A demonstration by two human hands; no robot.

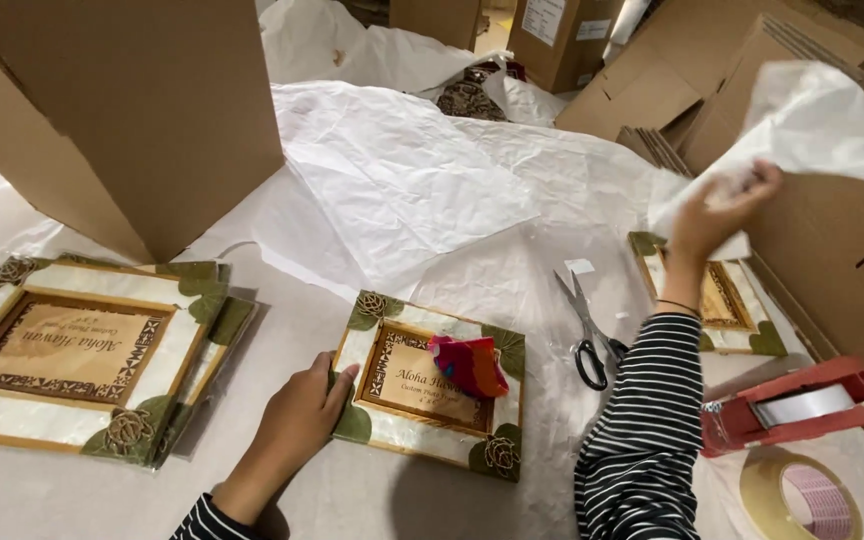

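Risk first: likely to slide or tip off the small frame [430, 385], that loose red fabric piece [469, 365] lying on its glass, if the frame gets nudged or the paper sweeps across it. Could also snag on the scissors [586, 330] just right of the frame, or tear, since the tissue sheet [812, 125] is pinched only at one edge. Left hand [302, 418] resting flat with fingers loosely together, pressed against the frame's left edge, not clamped round it. Right hand [722, 212] raised up and to the right of the frame, well apart from it, fingers closed on the tissue sheet. Frame itself flat on the paper-covered counter [402, 510], with a larger frame [77, 355] to its left and a red tape dispenser [797, 405] far right of it
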